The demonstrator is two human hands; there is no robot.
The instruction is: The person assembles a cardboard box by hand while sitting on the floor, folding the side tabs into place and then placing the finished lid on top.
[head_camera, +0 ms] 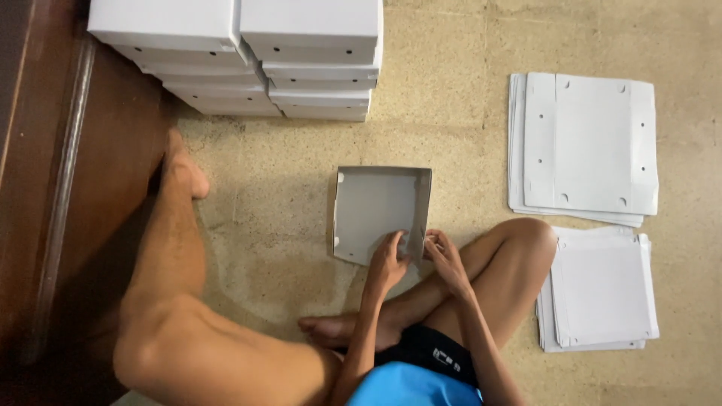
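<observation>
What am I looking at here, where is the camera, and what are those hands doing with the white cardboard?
There is no machine: this single picture comes from a camera worn on a person's head, looking down at their own legs and hands as they sit on a stone floor. The left hand and right hand both grip the near edge of a half-folded white cardboard box lying open on the floor. Ahead stand stacks of finished white boxes. To the right lie two piles of flat, unfolded sheets, a far pile and a near pile. A dark wooden piece of furniture runs along the left.
</observation>
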